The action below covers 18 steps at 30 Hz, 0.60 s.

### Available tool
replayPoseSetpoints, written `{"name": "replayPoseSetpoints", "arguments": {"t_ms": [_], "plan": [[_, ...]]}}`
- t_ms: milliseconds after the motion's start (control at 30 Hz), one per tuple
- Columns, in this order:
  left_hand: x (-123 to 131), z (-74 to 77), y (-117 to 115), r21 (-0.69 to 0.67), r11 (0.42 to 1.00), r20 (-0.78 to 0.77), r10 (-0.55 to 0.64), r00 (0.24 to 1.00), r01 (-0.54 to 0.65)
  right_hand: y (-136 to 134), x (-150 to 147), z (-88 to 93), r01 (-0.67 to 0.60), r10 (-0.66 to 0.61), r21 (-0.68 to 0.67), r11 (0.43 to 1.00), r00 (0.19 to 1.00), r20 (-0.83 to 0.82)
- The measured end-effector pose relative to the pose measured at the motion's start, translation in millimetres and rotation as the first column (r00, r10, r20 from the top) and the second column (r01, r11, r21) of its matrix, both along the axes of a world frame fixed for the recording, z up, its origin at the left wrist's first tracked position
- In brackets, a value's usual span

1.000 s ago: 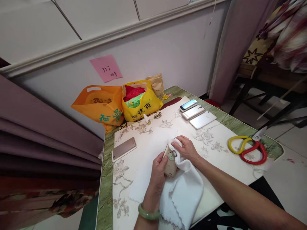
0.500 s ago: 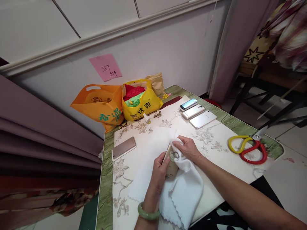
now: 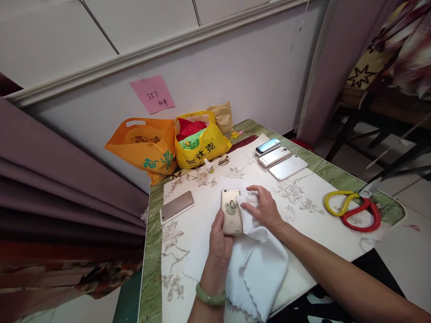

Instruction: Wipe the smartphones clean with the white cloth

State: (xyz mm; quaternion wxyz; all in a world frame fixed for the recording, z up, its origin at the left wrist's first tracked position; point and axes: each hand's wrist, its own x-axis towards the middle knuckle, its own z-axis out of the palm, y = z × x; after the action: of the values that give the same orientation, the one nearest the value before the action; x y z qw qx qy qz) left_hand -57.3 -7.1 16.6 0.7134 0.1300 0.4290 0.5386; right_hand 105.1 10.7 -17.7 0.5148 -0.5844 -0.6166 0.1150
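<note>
My left hand grips a gold phone with a ring holder on its back, holding it upright over the table, back side toward me. My right hand pinches a white cloth against the phone's right edge. The cloth hangs down from both hands onto the white floral mat. A green bangle circles my left wrist.
A rose-gold phone lies at the mat's left. Three phones lie in a row at the far right. Red and yellow scissors rest near the right edge. Orange and yellow bags stand against the wall, with a small bottle nearby.
The phone has been turned from tilted on edge to upright with its full back showing. My right hand with the cloth shifted from the phone's top to its right side.
</note>
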Motion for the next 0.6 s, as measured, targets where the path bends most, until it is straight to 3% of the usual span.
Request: {"name": "replayPoseSetpoints", "arguments": {"t_ms": [100,300,500,600], "plan": [[-0.2,3.0,2.7,-0.112,0.993,0.093,0.039,0.995,-0.028,-0.9,-1.3,-0.1,-0.070,0.047,0.143,0.987,0.987,0.157],[-1.4,3.7,3.0,-0.081,0.996,0.198,0.050,0.979,-0.034,-8.8,-6.2,8.3,-0.320,0.212,0.252,0.913,0.901,0.377],[-1.8,5.8,1.5,-0.019,0.999,0.193,0.048,0.980,-0.045,-17.7,-13.9,12.6,-0.575,0.426,0.186,0.796,0.752,0.502],[-0.6,8.3,0.3,0.021,1.000,0.188,0.012,0.982,-0.017,-16.7,-18.2,10.1,-0.582,0.433,0.132,0.802,0.720,0.543]]}}
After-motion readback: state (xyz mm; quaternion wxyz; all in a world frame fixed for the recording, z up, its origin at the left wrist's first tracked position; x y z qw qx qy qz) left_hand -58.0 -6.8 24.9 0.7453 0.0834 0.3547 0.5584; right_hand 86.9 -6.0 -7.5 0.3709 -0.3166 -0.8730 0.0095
